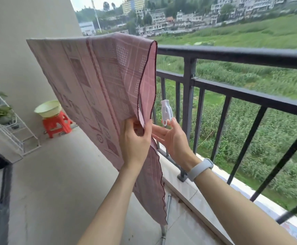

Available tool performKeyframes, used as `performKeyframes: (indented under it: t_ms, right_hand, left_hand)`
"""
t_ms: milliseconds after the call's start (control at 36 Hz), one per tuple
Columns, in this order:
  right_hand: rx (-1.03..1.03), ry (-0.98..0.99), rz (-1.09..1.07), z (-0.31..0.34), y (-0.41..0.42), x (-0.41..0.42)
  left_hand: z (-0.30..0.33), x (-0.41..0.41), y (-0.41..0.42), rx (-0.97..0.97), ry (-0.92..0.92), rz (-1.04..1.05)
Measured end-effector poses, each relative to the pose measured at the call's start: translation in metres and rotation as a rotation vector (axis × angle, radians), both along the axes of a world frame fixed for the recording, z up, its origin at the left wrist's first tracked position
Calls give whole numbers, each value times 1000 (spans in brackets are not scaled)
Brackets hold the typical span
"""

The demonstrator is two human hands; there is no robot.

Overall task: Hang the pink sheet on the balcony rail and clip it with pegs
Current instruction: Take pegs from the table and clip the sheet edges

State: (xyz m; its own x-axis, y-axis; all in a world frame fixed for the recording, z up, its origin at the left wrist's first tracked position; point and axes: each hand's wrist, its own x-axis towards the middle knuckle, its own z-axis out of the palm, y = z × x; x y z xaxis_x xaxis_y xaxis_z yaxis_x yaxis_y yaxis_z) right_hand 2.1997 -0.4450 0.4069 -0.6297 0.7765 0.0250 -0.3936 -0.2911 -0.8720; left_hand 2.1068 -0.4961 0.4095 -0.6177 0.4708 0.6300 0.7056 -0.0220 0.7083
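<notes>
Pink sheet (94, 76): draped over the black balcony rail (232, 55) at its far left end, hanging down on the near side. Your left hand (135, 138) pinches the sheet's right edge, fingers curled round the fabric. Your right hand (172, 138), just right of it, holds one white peg (166, 112) upright at its fingertips, remaining fingers spread. Far left: red stool (56, 123) carrying a pale basin (47, 108).

Beige wall (20, 50), concrete floor (64, 174), red stool (56, 123), daylight.

We count one pink patterned cloth sheet (94, 82), one white plastic peg (166, 112), one red plastic stool (57, 124), one pale round basin (48, 108) and two hands.
</notes>
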Motion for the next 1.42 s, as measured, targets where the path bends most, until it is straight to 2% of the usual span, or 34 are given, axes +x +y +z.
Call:
performKeyframes:
  t_ms: [222,333,417,528,639,750,889,1000,1139,1222,1333,1417]
  right_hand:
    - [-54,35,15,-13,-15,-1]
    - [-57,-16,15,-30,-9,-2]
    - [-73,-39,-109,-39,-4,-1]
    - [35,-19,-257,-36,1,6]
    - [110,39,-251,-9,10,11]
    - [218,110,-271,27,14,13]
    - [227,170,-273,49,18,15]
    - [182,190,-260,52,21,14]
    - [135,88,-269,38,15,8]
    - [69,15,-312,17,15,10]
    - [-23,-62,-340,-10,13,18]
    - [27,-170,-358,-26,11,28]
  left_hand:
    - [29,7,12,-216,175,246]
    - [35,-2,13,-121,230,266]
    - [35,-6,4,-93,268,201]
    - [36,-10,-6,-111,312,139]
    - [50,-6,-8,-73,217,95]
    - [80,1,-4,153,171,-10]
    - [91,-8,-7,234,289,17]
    - [72,-17,-16,129,291,32]
    - [33,-18,-24,-145,73,8]
    - [13,-11,-19,-269,12,16]
    - [-14,-7,-12,-348,-18,9]
    - [-21,-17,-20,-358,-1,76]
